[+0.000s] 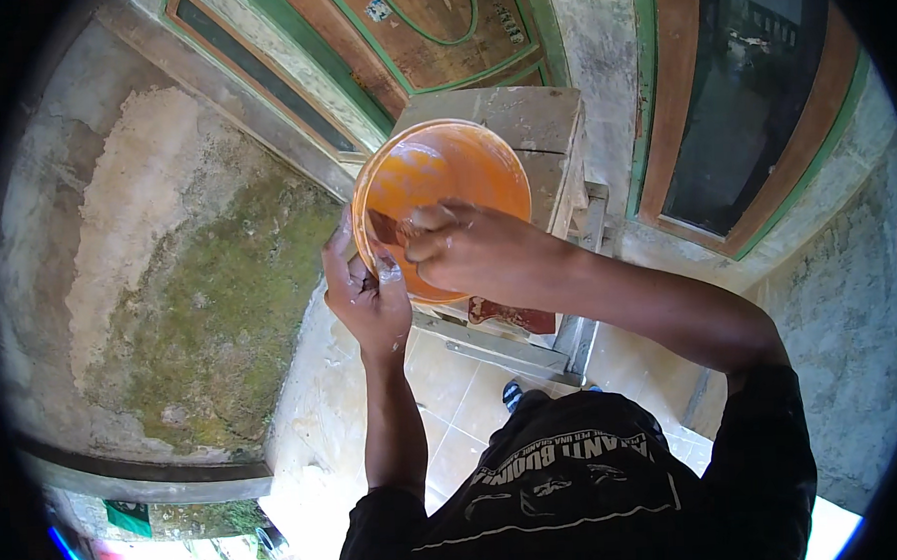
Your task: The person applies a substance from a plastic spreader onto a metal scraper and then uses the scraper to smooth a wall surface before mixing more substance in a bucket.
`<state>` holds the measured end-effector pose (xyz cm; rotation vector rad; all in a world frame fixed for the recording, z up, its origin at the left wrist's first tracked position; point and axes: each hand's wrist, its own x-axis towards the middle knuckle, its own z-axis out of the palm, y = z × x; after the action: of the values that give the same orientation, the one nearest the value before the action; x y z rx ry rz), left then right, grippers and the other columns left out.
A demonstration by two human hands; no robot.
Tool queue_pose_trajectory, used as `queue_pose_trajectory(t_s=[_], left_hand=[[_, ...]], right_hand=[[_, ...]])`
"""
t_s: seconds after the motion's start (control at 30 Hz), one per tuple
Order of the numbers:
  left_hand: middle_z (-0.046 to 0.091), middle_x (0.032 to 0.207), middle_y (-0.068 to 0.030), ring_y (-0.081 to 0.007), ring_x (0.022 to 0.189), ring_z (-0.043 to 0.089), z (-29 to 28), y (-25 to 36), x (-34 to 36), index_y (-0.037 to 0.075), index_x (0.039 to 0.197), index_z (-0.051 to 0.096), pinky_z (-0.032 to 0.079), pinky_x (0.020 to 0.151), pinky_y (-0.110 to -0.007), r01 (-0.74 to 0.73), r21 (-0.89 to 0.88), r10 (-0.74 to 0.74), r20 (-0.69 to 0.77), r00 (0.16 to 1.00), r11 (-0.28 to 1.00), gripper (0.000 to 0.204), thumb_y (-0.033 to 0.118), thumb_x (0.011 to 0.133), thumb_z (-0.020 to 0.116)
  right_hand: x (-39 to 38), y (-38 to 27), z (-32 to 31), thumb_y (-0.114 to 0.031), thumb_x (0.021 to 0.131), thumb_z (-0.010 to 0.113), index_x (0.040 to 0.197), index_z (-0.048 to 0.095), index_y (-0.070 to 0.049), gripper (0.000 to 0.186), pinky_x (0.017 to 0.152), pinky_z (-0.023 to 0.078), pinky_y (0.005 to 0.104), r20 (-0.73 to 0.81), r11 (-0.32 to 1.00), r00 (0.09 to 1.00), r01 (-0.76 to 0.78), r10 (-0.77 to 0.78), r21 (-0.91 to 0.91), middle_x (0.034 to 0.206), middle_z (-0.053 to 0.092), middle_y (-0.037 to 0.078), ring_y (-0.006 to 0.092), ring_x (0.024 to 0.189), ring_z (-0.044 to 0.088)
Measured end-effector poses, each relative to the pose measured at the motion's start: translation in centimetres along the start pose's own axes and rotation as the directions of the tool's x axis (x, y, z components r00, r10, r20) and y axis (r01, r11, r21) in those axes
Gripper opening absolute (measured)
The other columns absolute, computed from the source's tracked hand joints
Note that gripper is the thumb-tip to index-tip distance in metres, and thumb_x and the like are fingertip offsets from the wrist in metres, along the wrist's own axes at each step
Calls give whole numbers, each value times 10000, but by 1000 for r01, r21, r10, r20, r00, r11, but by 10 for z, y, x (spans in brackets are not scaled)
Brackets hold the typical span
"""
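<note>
A person, seen from above their own head, works at an orange plastic bucket (489, 173) that sits on a weathered wooden table (551, 115), its round mouth facing up toward the viewer. The left hand (372, 301) grips the bucket's near-left rim, thumb and fingers pinching the wall between them. The right hand (477, 249) reaches across the mouth with its fingers curled inward, next to a reddish-brown patch (384, 226) inside the left wall (a tool, a rag or only shadow; it is too dim to say). Whether those fingers are closed on anything, I cannot tell.

Pale, streaky residue smears the inner wall, and whitish marks dot both hands. The bucket looks light and fairly stiff, likely to flex a little at the lip rather than crack; wherever the residue is wet, it would probably be slippery. The rim seems the surest place to take hold, with a pinch over the edge like the left hand's.

Just below the bucket lies a dark red patterned piece (515, 317). Beyond the table stands a brown wooden door (429, 66) with green trim; pale floor tiles (448, 390) spread beneath.
</note>
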<state>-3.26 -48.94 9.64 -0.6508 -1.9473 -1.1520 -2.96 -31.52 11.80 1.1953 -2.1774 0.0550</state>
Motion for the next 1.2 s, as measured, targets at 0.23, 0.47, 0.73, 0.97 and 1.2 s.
queue_pose_trajectory(t_s=[0.23, 0.47, 0.73, 0.97, 1.2], left_hand=[[641, 1044, -195, -166, 966, 605, 4, 16, -4, -80, 1275, 388, 447, 874, -285, 116, -126, -121, -30, 992, 985, 417, 116, 926, 506], [645, 1032, -203, -176, 986, 602, 15, 25, -8, -76, 1287, 367, 443, 878, -293, 157, -148, -165, -41, 985, 976, 403, 29, 911, 467], [630, 785, -68, -42, 684, 542, 14, 25, -22, -45, 1301, 398, 436, 678, -183, 88, 65, -86, -31, 996, 994, 491, -33, 817, 483], [632, 805, -78, -34, 681, 549, 17, 25, -20, -19, 1313, 402, 446, 630, -188, 112, -53, -119, -159, 980, 992, 475, -16, 847, 496], [653, 867, -118, -69, 720, 579, 19, 38, -22, -60, 1287, 386, 445, 635, -200, 199, -13, -200, -112, 973, 980, 420, 0, 882, 479]], right_hand=[[-19, 25, -25, 9, 731, 551, 955, 654, -3, 247, 870, 496, 305, -9, 972, 998, -65, 68, 225, 926, 600, 81, 199, 939, 576], [-28, 13, -9, 38, 735, 540, 1206, 507, 22, 473, 771, 550, 316, 84, 902, 917, -398, 390, 164, 1024, 554, 147, 273, 888, 627], [-20, 5, -12, 30, 753, 533, 1183, 494, 45, 433, 666, 567, 293, 35, 892, 892, -452, 451, 4, 1090, 490, 194, 283, 763, 653], [-26, -4, -8, 89, 718, 504, 1179, 450, 59, 466, 676, 564, 348, 159, 785, 864, -502, 478, 364, 1034, 456, 207, 343, 764, 642], [-25, -11, -1, 97, 704, 520, 1141, 463, 57, 443, 723, 546, 379, -8, 804, 830, -538, 558, 253, 1028, 458, 200, 346, 888, 609]])
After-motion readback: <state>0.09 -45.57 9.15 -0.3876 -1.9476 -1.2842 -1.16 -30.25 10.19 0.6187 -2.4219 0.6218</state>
